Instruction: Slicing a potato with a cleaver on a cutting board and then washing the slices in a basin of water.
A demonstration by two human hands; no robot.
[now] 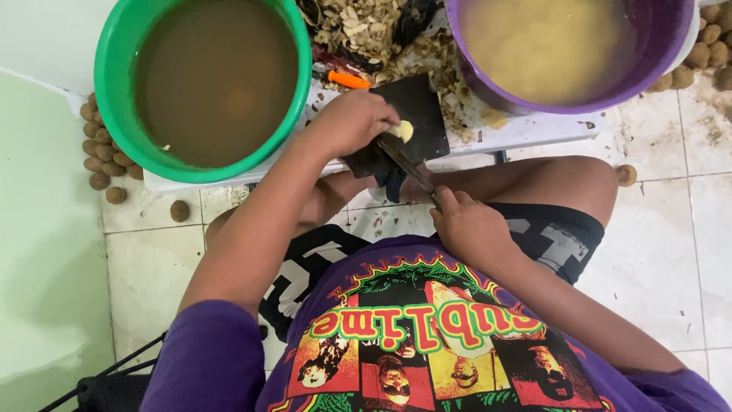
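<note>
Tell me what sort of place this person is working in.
Probably a home or small food-prep area on a tiled floor. A green tub and a purple tub hold cloudy water, peelings are heaped between them, and the right hand cuts with a knife on a dark board.

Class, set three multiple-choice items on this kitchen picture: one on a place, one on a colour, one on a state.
1. Where does the peeled piece lie?
A. on the dark cutting board
B. in the green tub
C. on the floor

2. What colour is the tub at the upper right?
A. red
B. purple
C. white

3. What does the right hand do?
A. hangs empty
B. stirs the water
C. grips a knife

Answers: 1 A, the left hand pins it on the board. 2 B, its rim is purple. 3 C, its fingers close round the handle while the blade meets the piece.
</note>
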